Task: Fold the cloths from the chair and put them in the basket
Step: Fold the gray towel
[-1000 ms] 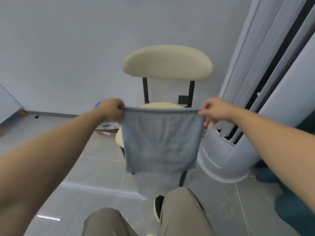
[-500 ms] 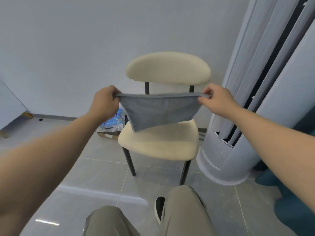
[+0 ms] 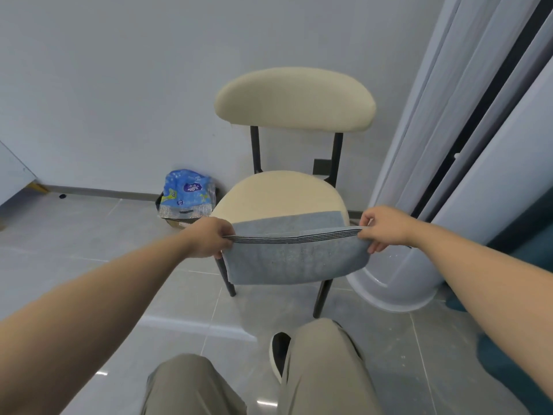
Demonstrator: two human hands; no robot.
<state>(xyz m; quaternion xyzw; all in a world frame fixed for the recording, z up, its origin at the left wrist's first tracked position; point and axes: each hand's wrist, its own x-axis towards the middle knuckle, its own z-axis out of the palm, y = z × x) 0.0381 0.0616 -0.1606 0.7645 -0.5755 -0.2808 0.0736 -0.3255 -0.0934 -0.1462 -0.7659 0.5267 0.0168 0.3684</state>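
Observation:
A grey-blue cloth [image 3: 294, 260] hangs stretched between my two hands over the front edge of the cream chair [image 3: 278, 196]. My left hand [image 3: 211, 238] pinches its left end and my right hand [image 3: 381, 229] pinches its right end. The cloth is doubled over: a dark-striped edge runs along the top between my hands, one layer hangs toward me and a second layer lies behind on the seat. No basket is in view.
A blue printed plastic bag [image 3: 187, 194] sits on the floor left of the chair by the wall. A tall pale-grey round unit [image 3: 398, 283] stands right of the chair. My legs and one dark shoe [image 3: 278, 350] are below on the grey tiled floor.
The cloth hung full length a second ago. I swung it up and forward, then brought my hands down to the seat's front edge, and it is now doubled over.

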